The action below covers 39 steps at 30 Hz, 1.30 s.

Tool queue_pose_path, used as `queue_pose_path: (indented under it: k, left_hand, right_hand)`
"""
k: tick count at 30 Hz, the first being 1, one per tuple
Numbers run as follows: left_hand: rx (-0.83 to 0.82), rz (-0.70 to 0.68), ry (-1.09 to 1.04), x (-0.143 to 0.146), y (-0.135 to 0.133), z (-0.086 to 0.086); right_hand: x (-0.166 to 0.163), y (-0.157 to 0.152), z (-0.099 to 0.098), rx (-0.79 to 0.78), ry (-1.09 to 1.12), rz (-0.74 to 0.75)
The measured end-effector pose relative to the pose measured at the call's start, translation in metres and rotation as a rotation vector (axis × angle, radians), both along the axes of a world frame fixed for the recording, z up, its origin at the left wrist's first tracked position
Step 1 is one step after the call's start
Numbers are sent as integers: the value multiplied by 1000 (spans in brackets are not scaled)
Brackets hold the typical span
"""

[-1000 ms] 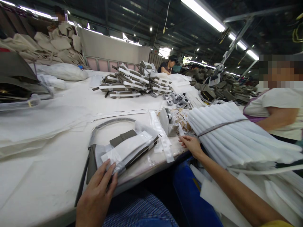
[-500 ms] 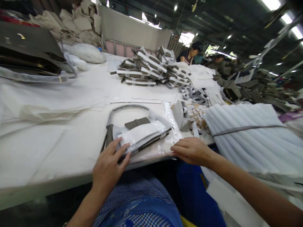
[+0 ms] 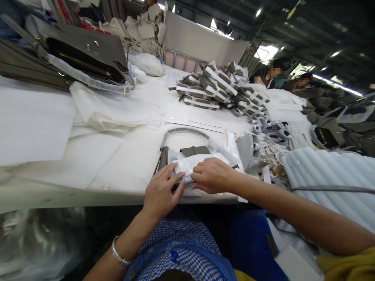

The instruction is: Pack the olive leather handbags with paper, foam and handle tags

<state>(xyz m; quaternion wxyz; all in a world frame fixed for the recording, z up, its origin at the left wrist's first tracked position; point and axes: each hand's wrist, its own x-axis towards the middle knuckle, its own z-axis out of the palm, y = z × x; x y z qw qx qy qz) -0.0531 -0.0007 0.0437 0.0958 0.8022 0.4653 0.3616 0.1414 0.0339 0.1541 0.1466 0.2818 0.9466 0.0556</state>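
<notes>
The person's left hand (image 3: 162, 191) lies palm down with fingers spread, fingertips resting on the near left end of a partly wrapped bag (image 3: 195, 151); the right hand (image 3: 212, 175), its fingers curled together, bears on the bag's front edge just beside them, but whether it pinches anything cannot be told. The left forearm angles up from below, the right reaches in from the right. Beyond both hands arches the grey-wrapped handle (image 3: 187, 130); farther off sits a pile of wrapped pieces (image 3: 213, 89).
</notes>
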Motion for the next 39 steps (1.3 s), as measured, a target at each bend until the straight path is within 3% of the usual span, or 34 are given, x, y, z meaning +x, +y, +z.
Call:
queue_pose_path:
  k: [14,20,28,39]
  left_hand:
    - [-16,45,-23,8,-6,-12]
    - [18,68,-20,12,-7,-22]
    - [-1,74,-46,12,-8,-22]
    - [7,59,-80,12,-7,-26]
  right_hand:
    - [-15,3,-15,42,-61,9]
    - [-26,-4,-1,36,-183,-13]
    - [-47,-19,19,-30,-377,-137]
    - [-79,19,13,-110,-436,-66]
